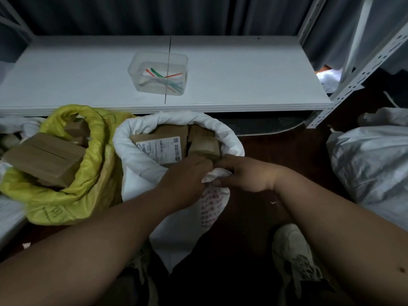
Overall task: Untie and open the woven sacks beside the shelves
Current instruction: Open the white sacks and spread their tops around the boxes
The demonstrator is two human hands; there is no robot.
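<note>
A white woven sack (136,160) stands open on the floor in front of the shelf, its rim rolled down around cardboard boxes (205,144); one box carries a printed label (162,149). My left hand (187,175) and my right hand (240,173) meet at the sack's near rim, and both grip a bunched fold of its white fabric (215,175). To the left a yellow woven sack (88,168) also stands open, with brown boxes (44,160) inside it.
A white shelf board (242,74) holds a clear plastic tub (159,72) with several coloured ties. A grey-white sack (371,164) lies at the right beside the perforated shelf post (362,69). My shoe (293,250) rests on the dark floor below.
</note>
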